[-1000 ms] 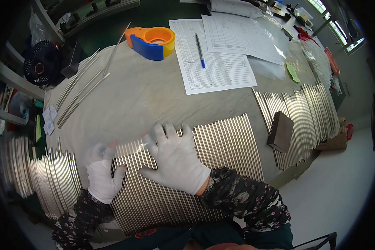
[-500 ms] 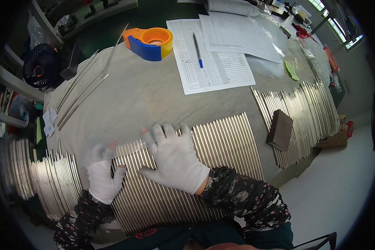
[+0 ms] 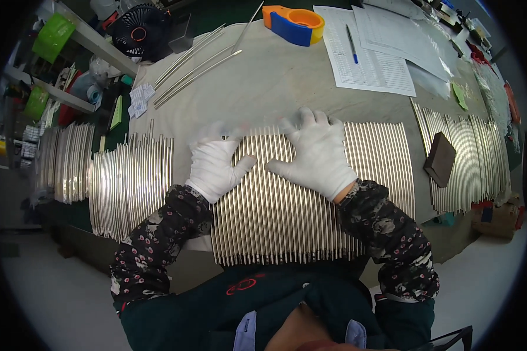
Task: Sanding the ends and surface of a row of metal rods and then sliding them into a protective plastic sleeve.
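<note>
A broad row of shiny metal rods lies side by side at the table's front edge, close to my body. My left hand, in a white glove with bare fingertips, rests on the left part of the row. Its thumb points right, and its fingers reach the far rod ends, where they look blurred. My right hand, gloved alike, lies on the row right of the middle, fingers spread and thumb pointing left. Both hands are open. Several rods show between the two thumbs.
More rods lie in a batch at left and another at right, the latter with a dark brown block on top. Farther back are loose thin rods, an orange-and-blue tape dispenser, printed sheets, a pen and a black fan.
The head view has shifted, so the rods and table sit higher and more of my body shows. My left hand now lies flatter on the rods, and my right hand's fingers are more spread.
</note>
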### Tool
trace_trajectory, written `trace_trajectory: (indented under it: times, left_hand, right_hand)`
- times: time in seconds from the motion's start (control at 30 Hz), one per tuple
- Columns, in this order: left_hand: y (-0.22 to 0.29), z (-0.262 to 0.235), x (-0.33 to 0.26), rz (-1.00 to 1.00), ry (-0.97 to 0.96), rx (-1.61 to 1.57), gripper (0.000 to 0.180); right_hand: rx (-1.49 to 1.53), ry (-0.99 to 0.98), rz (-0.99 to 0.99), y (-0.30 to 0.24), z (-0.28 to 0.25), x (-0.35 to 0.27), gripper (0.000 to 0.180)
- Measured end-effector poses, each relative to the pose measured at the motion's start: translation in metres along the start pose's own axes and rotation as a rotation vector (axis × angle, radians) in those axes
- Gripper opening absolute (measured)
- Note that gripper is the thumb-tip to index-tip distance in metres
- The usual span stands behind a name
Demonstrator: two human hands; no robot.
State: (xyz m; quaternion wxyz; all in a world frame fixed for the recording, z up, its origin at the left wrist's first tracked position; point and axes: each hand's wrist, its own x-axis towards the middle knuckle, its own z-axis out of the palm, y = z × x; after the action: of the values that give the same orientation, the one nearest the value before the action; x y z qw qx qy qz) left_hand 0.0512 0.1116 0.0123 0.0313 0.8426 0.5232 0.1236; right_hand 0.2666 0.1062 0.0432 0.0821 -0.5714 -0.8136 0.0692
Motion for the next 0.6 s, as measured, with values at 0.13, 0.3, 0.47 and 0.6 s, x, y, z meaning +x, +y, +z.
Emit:
trace_trajectory:
  times: [0.13,0.3,0.47,0.6]
  left_hand:
    - [-0.002,0.005,-0.003,-0.056,-0.073,0.069,0.068]
    - [0.009,-0.002,-0.023,-0.059,-0.049,0.016,0.068]
    - [0.015,-0.003,-0.04,-0.035,-0.036,0.009,0.068]
    - [0.005,-0.001,-0.037,-0.008,-0.003,-0.06,0.069]
  right_hand:
    - [-0.027,-0.073,0.01,-0.005,-0.003,-0.004,0.072]
    - [-0.042,-0.059,0.0,-0.013,0.0,-0.02,0.076]
    - [-0.03,-0.105,0.011,-0.021,-0.001,-0.037,0.08]
    - [-0.029,-0.02,-0.006,-0.016,0.003,-0.041,0.077]
